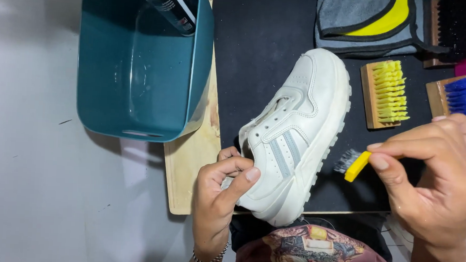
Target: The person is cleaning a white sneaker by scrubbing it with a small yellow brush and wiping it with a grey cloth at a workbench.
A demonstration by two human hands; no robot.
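My left hand (pixel 220 191) has its grip clamped on the heel of the white sneaker (pixel 291 134), which lies tilted on the black mat (pixel 258 47). Just right of the sneaker, my right hand (pixel 435 171) pinches a yellow-handled small brush (pixel 354 165).

Left edge of counter (pixel 24 162): bare, hands can pass freely.
Far left: teal tub (pixel 140 73) blocks the way, bottle (pixel 168 2) leaning in it.
Middle: white sneaker (pixel 294 134) takes most of the black mat (pixel 253 47).
Far right corner: yellow-bristle brush (pixel 385 92), blue brush (pixel 461 95) and grey cloth (pixel 369 21) stand close together.
Between sneaker and brushes: narrow free strip.
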